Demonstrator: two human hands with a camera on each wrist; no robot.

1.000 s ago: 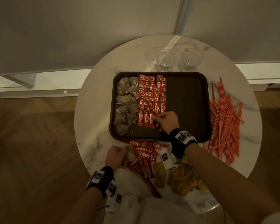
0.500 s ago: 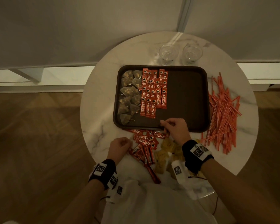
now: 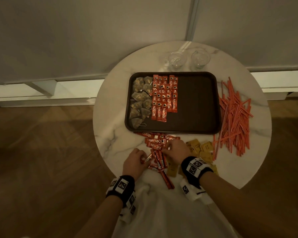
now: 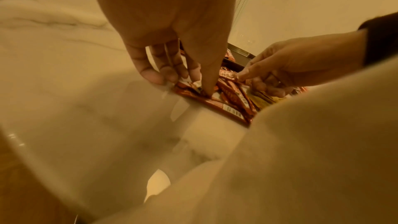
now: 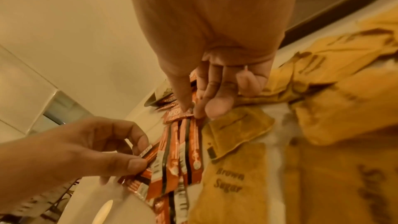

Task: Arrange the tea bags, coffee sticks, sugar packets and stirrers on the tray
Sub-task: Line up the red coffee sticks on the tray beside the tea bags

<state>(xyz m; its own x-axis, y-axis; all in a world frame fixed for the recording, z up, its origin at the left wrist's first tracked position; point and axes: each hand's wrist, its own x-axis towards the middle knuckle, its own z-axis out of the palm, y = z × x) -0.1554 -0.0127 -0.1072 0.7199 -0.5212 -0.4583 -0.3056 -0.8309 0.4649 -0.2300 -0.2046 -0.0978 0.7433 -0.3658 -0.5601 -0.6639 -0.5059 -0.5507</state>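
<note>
A dark tray (image 3: 196, 103) holds tea bags (image 3: 141, 98) along its left side and rows of red coffee sticks (image 3: 165, 98) beside them. Loose coffee sticks (image 3: 156, 145) lie in a pile on the table in front of the tray. My left hand (image 3: 144, 159) pinches the end of one loose stick (image 5: 148, 152) between thumb and forefinger. My right hand (image 3: 165, 149) pinches the top end of another stick (image 5: 183, 113) in the same pile. Yellow brown-sugar packets (image 3: 201, 148) lie just right of my right hand. Orange stirrers (image 3: 234, 117) are heaped right of the tray.
The round marble table (image 3: 110, 117) stands by a pale wall. Two empty glasses (image 3: 176, 60) (image 3: 199, 58) stand behind the tray. The right half of the tray is bare. White cloth (image 3: 162, 212) covers the table's near edge. Wooden floor lies to both sides.
My right hand has drawn back from the sticks on the tray to the loose pile and pinched a stick. My left hand has taken hold of a stick in the pile.
</note>
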